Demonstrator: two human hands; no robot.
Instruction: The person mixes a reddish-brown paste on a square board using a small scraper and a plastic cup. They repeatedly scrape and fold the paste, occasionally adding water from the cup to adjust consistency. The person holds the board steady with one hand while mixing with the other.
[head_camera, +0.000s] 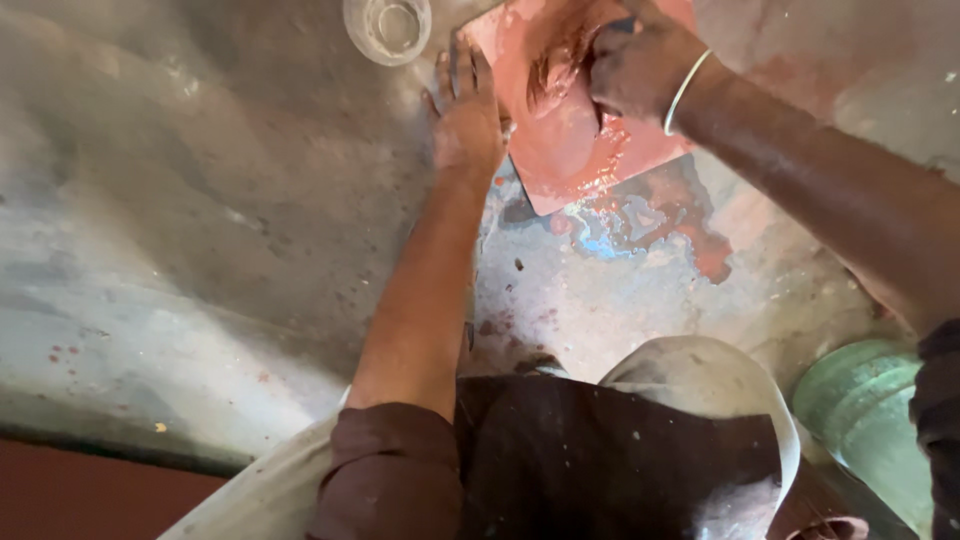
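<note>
Closest to the lens, at the bottom middle of the frame, hangs a dark brown cloth (600, 460) speckled with pale dust, with a white rounded pot (710, 385) behind it and a green cylinder (865, 410) at the lower right. From there two bare arms stretch up toward the top of the frame. At the top centre, the left hand (466, 110) lies flat, fingers spread, its grip released, pressing the left edge of a red square tile (560, 150) that rests wet on the grey worktop (200, 220). The right hand (640, 65), wearing a thin metal bangle (685, 90), is clenched over something on the tile; what it grasps I cannot tell. Reddish puddles (650, 215) spread just below the tile. A clear glass (388, 25) stands just beside the left fingertips, upper middle.
</note>
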